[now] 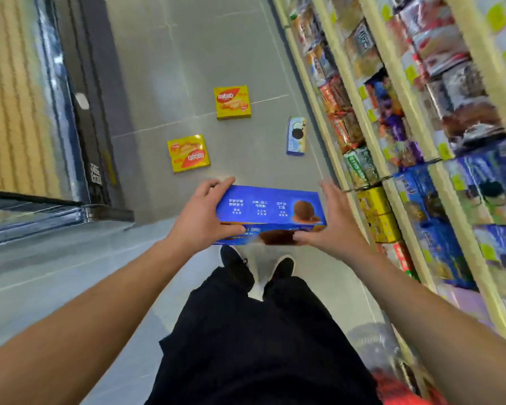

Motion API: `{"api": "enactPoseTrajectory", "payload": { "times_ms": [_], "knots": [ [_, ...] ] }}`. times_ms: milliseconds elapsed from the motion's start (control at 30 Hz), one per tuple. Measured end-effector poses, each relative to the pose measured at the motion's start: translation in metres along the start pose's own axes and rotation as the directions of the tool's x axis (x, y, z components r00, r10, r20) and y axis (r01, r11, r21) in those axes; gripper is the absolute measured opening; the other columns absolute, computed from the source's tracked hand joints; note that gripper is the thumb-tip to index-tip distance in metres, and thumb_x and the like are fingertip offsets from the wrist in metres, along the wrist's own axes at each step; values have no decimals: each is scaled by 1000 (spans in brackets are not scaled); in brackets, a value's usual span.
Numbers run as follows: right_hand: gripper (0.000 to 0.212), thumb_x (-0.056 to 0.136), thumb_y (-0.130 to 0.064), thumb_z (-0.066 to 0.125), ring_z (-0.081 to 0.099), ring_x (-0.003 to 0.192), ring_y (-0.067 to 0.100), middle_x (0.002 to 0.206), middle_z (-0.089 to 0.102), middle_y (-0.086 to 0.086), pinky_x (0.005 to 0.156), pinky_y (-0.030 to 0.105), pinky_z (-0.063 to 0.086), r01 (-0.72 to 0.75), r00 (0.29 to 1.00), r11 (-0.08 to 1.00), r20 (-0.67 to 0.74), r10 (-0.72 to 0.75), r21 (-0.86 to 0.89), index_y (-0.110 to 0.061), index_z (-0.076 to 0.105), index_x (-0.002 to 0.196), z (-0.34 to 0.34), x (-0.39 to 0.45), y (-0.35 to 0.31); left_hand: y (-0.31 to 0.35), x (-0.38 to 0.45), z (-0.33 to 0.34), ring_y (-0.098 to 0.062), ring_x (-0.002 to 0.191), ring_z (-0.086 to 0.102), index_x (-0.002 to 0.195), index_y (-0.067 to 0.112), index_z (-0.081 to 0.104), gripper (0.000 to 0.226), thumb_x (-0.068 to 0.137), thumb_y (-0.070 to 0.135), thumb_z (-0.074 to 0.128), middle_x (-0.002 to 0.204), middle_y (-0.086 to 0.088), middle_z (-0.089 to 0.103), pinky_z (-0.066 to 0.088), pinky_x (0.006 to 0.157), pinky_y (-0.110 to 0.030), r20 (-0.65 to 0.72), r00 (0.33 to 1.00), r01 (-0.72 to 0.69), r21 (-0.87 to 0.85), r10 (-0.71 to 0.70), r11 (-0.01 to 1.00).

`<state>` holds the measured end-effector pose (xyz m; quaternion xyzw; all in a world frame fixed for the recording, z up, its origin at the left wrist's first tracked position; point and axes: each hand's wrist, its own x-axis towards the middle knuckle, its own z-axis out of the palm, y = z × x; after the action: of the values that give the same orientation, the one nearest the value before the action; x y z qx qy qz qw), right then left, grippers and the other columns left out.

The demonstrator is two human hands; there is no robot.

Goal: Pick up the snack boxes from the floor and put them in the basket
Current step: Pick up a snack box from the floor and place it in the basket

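At the far left stands a glass-fronted cabinet (27,112) with a dark frame, its base meeting the grey tiled floor (164,68). On the floor just right of it lies a yellow snack box (188,153), flat, its print upside down to the wearer. Farther up the aisle and a little right lies a second yellow snack box (232,102), also flat, well apart from the first.

The left hand (203,213) grips the left end of a long blue snack box (270,207) held in the air above the person's black shoes (237,263); its thumb curls along the near edge and its fingers (219,184) wrap over the far edge. The right hand (332,223) meets the box's right end: the thumb presses the near lower face, while the fingers (329,190) stand nearly straight and spread beside the end, so the hold there looks loose.

Beyond the blue box, near the shelf foot, a pale blue-and-white snack box (296,136) lies on the floor. Along the right run shelves (406,118) packed with snack packets. At the lower right, behind the black trousers, a blurred red basket (392,384) shows partly.
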<state>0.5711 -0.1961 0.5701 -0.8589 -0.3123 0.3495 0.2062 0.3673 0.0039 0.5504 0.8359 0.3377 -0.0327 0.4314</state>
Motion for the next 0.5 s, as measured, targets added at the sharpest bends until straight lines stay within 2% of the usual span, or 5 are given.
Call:
{"api": "enactPoseTrajectory", "payload": {
  "times_ms": [100,233,367,500],
  "knots": [
    [117,59,-61,81,18,144,19,159,16,1,117,32,15,99,995,972,-6,-103,-213,-22,21,152,6,-43,6,22,-8,8,-18,129,39,147,23,35,104,59,36,89,140,-7,36,23,102,-12,132,977,-173,48,165,984],
    [106,61,-86,49,38,133,19,146,38,-3,112,42,31,11,993,967,-113,-42,-256,-24,30,146,23,-102,33,58,-27,33,-15,128,39,146,26,36,106,55,47,86,140,-4,36,24,102,-14,265,911,-348,79,317,934],
    [97,66,-84,49,41,129,16,143,42,-7,107,41,37,-123,965,979,-251,80,-160,-28,29,144,50,-181,66,82,-63,68,-12,124,42,144,29,37,102,58,40,89,140,-1,36,35,104,-22,362,833,-478,91,418,874],
    [95,70,-76,59,34,131,15,145,37,-7,103,37,39,-208,927,978,-325,187,-32,-30,25,146,69,-264,86,104,-112,99,-1,115,40,142,32,35,96,62,41,87,138,5,34,31,90,-6,456,741,-580,65,493,812]
  ]
}}
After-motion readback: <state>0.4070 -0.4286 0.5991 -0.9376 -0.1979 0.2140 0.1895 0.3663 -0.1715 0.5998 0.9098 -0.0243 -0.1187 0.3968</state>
